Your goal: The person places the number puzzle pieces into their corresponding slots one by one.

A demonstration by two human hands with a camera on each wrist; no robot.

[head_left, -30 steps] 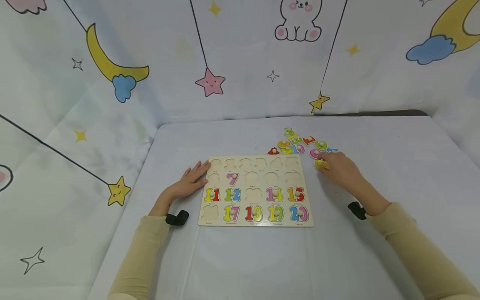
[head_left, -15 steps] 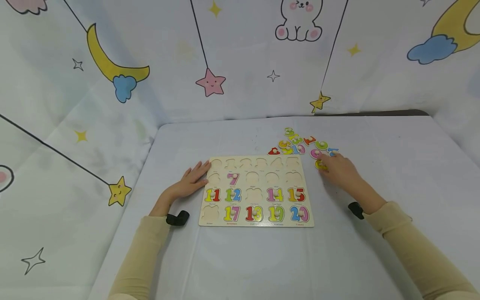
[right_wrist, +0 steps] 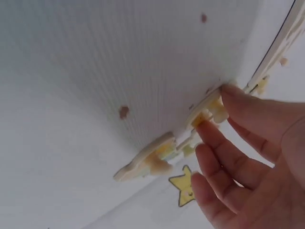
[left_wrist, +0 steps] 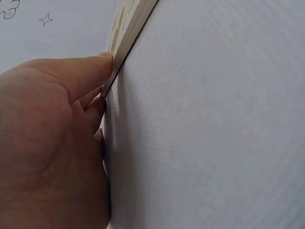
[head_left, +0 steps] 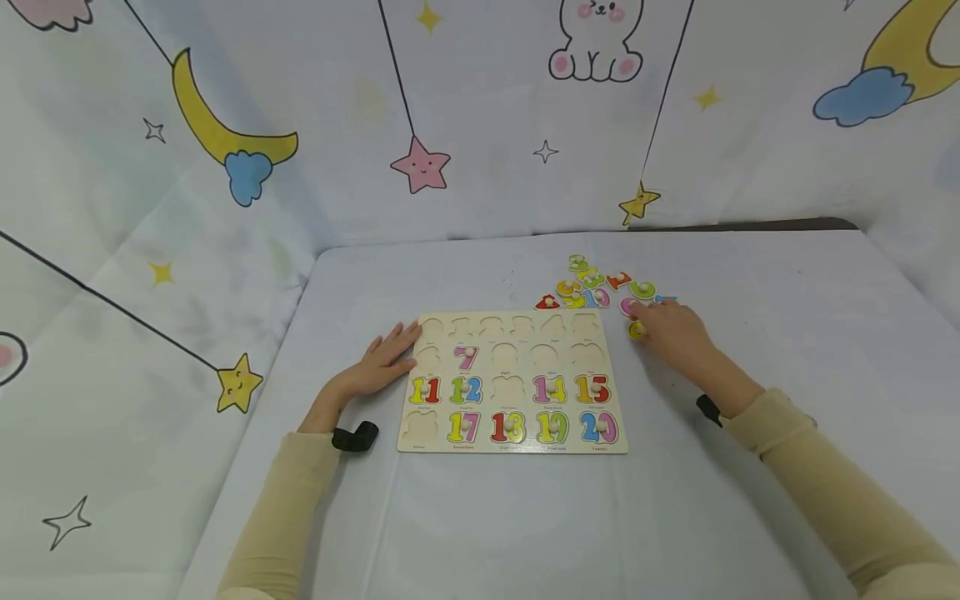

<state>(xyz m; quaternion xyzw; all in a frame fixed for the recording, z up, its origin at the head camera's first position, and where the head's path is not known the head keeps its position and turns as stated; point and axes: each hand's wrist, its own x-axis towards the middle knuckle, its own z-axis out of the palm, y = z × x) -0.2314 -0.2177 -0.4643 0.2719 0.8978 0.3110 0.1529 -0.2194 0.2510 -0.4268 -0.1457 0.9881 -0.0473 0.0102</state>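
Observation:
A wooden number puzzle board (head_left: 525,454) lies on the table. Pieces such as the pink 7 (head_left: 466,358) and the blue-and-pink 20 (head_left: 598,428) sit in its recesses; other recesses are bare. My left hand (head_left: 378,365) rests at the board's left edge, fingers spread. In the left wrist view its thumb (left_wrist: 90,74) touches the board's edge (left_wrist: 131,36). Beyond the right edge, my right hand (head_left: 677,337) pinches a yellow number piece (head_left: 636,331) between thumb and index finger. In the right wrist view this piece (right_wrist: 198,118) shows a pale knob; its digit is mostly hidden.
Several loose number pieces lie behind the board, among them a blue-and-pink 10 (head_left: 596,298), a red 1 (head_left: 618,281) and a green piece (head_left: 642,289). A pink piece (head_left: 628,307) and a blue piece (head_left: 665,298) are close to my right hand. A patterned cloth (head_left: 495,200) hangs behind the table.
My right hand has shifted slightly left over the yellow piece, which now shows a little further left and is more covered. My left hand and the board have stayed put.

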